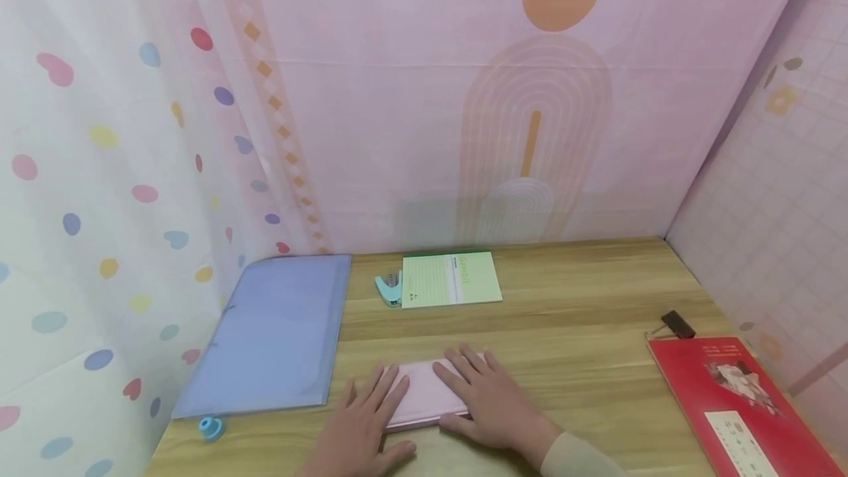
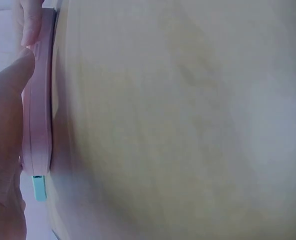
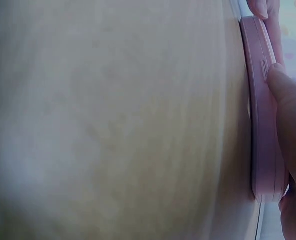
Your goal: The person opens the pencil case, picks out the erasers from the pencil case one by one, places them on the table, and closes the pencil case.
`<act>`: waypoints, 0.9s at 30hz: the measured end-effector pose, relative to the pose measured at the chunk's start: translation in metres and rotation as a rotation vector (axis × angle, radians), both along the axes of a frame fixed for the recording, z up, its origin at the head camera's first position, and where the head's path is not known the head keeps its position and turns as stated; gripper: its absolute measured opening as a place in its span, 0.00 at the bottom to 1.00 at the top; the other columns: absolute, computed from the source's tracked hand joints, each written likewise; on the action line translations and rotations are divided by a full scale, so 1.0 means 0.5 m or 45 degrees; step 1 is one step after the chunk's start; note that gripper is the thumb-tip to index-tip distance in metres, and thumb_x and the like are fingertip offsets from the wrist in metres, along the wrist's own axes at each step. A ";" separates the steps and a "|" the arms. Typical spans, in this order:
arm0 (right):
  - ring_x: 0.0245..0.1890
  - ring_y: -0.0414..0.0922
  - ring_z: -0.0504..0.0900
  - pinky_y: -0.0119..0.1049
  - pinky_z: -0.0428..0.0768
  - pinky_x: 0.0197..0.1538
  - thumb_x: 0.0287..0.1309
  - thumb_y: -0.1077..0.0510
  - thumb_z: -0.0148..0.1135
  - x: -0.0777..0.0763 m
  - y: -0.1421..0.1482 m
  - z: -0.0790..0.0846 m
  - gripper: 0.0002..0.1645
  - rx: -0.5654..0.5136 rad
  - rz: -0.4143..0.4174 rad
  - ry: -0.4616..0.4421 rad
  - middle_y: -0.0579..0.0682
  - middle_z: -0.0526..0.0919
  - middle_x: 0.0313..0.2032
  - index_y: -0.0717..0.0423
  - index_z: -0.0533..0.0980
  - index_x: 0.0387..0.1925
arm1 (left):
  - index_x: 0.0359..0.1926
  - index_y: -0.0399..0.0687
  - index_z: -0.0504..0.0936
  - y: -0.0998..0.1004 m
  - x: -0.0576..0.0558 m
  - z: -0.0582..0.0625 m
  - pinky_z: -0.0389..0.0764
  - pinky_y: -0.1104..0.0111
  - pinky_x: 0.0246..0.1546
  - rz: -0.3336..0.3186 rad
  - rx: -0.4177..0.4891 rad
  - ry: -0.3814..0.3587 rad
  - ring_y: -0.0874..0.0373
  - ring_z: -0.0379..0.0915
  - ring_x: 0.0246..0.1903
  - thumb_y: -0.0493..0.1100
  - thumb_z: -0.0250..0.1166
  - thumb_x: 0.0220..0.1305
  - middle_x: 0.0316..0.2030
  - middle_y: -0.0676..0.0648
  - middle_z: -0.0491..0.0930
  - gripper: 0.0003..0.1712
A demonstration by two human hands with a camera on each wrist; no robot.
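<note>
A flat pink case point(image 1: 424, 389) lies on the table in front of me, a small latch on its near side. My left hand point(image 1: 363, 425) rests along its left side with straight, spread fingers. On the right part of the lid lies my right hand point(image 1: 486, 407), fingers stretched out and thumb near the front edge. In the left wrist view the pink case point(image 2: 38, 110) stands edge-on, a thumb close to the latch. The right wrist view shows the pink case point(image 3: 265, 130) edge-on too, with a thumb touching it beside the latch.
Behind the case are a light teal stapler point(image 1: 391, 289) and a pale green notebook point(image 1: 452, 280). A blue folder point(image 1: 271, 337) lies at left, near a small blue round object point(image 1: 211, 428). At right are a black binder clip point(image 1: 678, 324) and a red booklet point(image 1: 735, 396).
</note>
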State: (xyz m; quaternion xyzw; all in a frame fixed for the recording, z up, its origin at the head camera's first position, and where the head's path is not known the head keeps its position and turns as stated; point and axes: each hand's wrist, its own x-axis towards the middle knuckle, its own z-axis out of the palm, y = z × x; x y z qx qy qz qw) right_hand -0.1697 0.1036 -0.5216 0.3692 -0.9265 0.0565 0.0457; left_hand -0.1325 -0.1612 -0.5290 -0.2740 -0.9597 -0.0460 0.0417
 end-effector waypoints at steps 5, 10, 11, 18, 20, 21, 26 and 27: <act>0.73 0.54 0.50 0.59 0.55 0.69 0.62 0.23 0.31 0.008 -0.008 0.000 0.47 0.020 0.011 0.012 0.51 0.52 0.74 0.40 0.49 0.75 | 0.75 0.57 0.52 0.006 -0.014 0.004 0.54 0.35 0.62 -0.019 0.014 0.062 0.44 0.45 0.72 0.80 0.45 0.57 0.74 0.45 0.49 0.53; 0.73 0.52 0.49 0.58 0.55 0.69 0.60 0.21 0.31 0.012 -0.014 -0.006 0.49 0.018 0.013 -0.006 0.49 0.51 0.74 0.39 0.47 0.76 | 0.75 0.56 0.52 0.012 -0.033 0.009 0.54 0.34 0.62 -0.053 -0.027 0.026 0.44 0.46 0.71 0.82 0.44 0.55 0.73 0.43 0.51 0.56; 0.73 0.52 0.48 0.58 0.55 0.69 0.60 0.21 0.32 0.013 -0.013 -0.007 0.49 0.017 0.014 -0.010 0.48 0.51 0.74 0.39 0.47 0.76 | 0.75 0.55 0.52 0.012 -0.035 0.011 0.55 0.34 0.61 -0.065 -0.037 0.018 0.44 0.46 0.71 0.82 0.44 0.54 0.73 0.44 0.52 0.56; 0.73 0.52 0.51 0.56 0.57 0.69 0.59 0.21 0.34 0.013 -0.009 -0.005 0.51 0.046 0.052 0.020 0.49 0.51 0.74 0.40 0.46 0.76 | 0.75 0.54 0.52 0.012 -0.037 0.011 0.56 0.34 0.61 -0.149 -0.041 0.033 0.46 0.48 0.71 0.80 0.48 0.55 0.73 0.47 0.53 0.55; 0.72 0.52 0.52 0.55 0.58 0.69 0.59 0.21 0.34 0.013 -0.009 -0.001 0.50 0.057 0.061 0.037 0.49 0.52 0.74 0.41 0.47 0.76 | 0.75 0.53 0.52 0.013 -0.036 0.012 0.55 0.34 0.62 -0.157 -0.035 0.028 0.47 0.49 0.71 0.79 0.49 0.56 0.73 0.47 0.54 0.55; 0.72 0.52 0.53 0.55 0.59 0.68 0.59 0.21 0.34 0.014 -0.009 0.000 0.50 0.061 0.063 0.042 0.49 0.53 0.74 0.41 0.47 0.76 | 0.75 0.53 0.52 0.013 -0.036 0.012 0.55 0.35 0.62 -0.158 -0.037 0.023 0.48 0.49 0.71 0.79 0.49 0.56 0.73 0.48 0.54 0.55; 0.71 0.51 0.55 0.54 0.61 0.68 0.59 0.21 0.34 0.012 -0.009 0.003 0.50 0.069 0.070 0.068 0.49 0.55 0.73 0.41 0.48 0.76 | 0.75 0.51 0.52 0.017 -0.035 0.018 0.54 0.35 0.63 -0.152 -0.009 -0.010 0.50 0.53 0.70 0.77 0.49 0.58 0.72 0.49 0.57 0.54; 0.71 0.51 0.56 0.54 0.61 0.68 0.59 0.21 0.33 0.012 -0.008 0.003 0.50 0.070 0.071 0.077 0.49 0.56 0.73 0.41 0.48 0.76 | 0.75 0.50 0.53 0.018 -0.035 0.019 0.55 0.35 0.62 -0.153 -0.005 -0.005 0.50 0.54 0.69 0.77 0.49 0.58 0.71 0.49 0.58 0.53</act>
